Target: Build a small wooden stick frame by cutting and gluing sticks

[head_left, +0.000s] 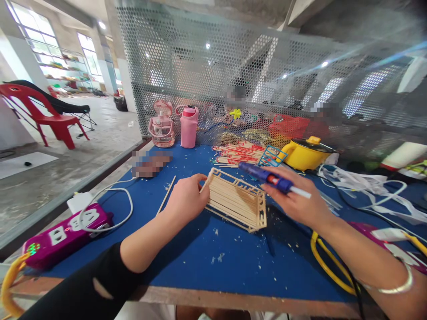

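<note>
A small tray-like frame of pale wooden sticks (233, 200), with railed edges, is tilted above the blue tabletop. My left hand (188, 195) pinches its left end between thumb and fingers. In my right hand (300, 195) is a dark blue glue gun (267, 177), a white glue stick poking out of its back and its front pointing left over the frame's far edge. One loose stick (166, 195) lies left of my left hand. Beyond the frame sits a pile of sticks with red marks (240, 153), beside a small blue rack (272, 156).
Pink bottles (189, 126) stand at the back left, a yellow pot (305, 154) at the back right. Purple power strips (66, 235) with cables lie on both sides. Perforated metal (200, 66) closes off the back. A red chair (50, 115) stands on the floor at left.
</note>
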The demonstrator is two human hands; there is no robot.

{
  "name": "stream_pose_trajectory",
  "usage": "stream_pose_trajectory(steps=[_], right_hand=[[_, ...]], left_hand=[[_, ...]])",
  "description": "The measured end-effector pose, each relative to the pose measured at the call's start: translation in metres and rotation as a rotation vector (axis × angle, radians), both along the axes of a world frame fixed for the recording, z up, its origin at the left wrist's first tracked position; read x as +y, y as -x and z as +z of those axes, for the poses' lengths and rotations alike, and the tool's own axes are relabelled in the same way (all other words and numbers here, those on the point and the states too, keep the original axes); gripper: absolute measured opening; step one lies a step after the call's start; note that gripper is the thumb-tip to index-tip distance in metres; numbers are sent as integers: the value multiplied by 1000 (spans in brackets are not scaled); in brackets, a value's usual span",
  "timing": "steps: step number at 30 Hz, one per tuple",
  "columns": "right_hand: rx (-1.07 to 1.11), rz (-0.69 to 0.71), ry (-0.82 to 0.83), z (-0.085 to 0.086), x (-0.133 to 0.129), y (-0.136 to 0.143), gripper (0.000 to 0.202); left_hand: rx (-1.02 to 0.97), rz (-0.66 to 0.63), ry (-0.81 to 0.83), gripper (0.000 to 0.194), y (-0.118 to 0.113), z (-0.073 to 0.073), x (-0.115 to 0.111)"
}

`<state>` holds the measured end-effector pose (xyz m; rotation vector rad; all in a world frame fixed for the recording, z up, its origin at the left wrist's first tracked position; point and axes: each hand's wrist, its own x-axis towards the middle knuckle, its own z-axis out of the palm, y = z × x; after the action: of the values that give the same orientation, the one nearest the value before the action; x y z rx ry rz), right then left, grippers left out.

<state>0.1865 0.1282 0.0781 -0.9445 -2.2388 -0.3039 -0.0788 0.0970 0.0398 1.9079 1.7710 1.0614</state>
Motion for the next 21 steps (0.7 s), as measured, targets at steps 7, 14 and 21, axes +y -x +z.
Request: stream_pose_trajectory(steps=[7, 14, 21], right_hand=[[-235, -500, 113, -13, 69, -47, 52], [-310, -348, 239, -48, 88, -65, 53], [13, -238, 396, -21, 43, -27, 55]], left_hand=[[-173, 34, -59, 25, 11, -17, 22], [-325, -46, -145, 15, 10, -28, 34], [-493, -137, -250, 14, -4, -33, 35]])
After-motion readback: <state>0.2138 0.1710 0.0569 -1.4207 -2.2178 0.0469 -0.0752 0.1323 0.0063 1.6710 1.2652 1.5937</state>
